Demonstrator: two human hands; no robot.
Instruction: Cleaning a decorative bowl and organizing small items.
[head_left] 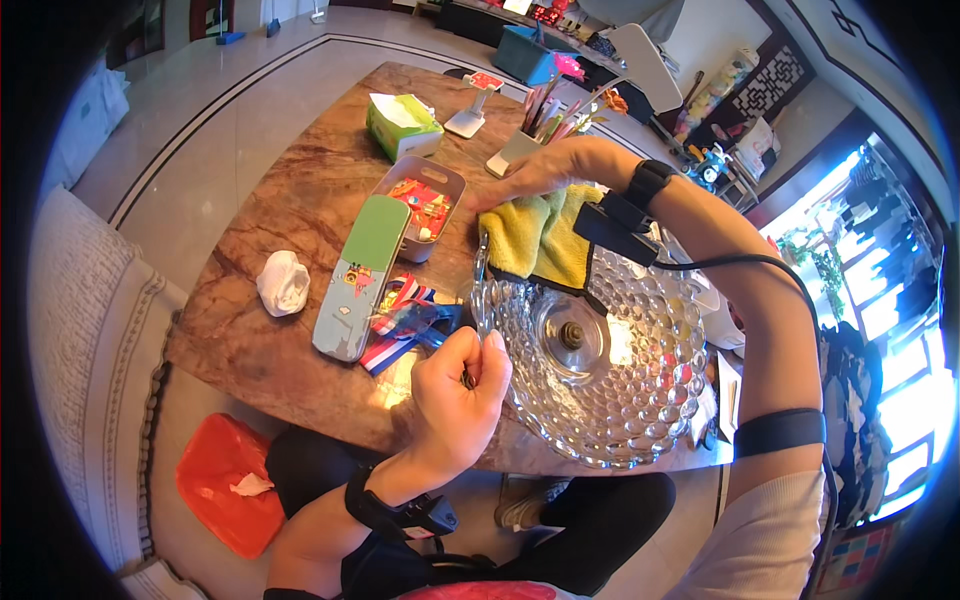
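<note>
- Left hand [460, 402]: clenched on small dark piece [468, 379], by bubbly round glass dish [620, 420]
- Right hand [545, 170]: at plush yellow cloth [545, 240], can't tell grip
- Cloth over dish's far side; dish on marbled table [270, 350]
- Smooth oblong case [362, 275]: cartoon print

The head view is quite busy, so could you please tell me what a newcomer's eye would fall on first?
Probably the large, bubble-patterned glass dish at the near right of the marble table, with a yellow cloth over part of its far side, next to the right hand. The bright orange-red bin at the lower left might come next.
</note>
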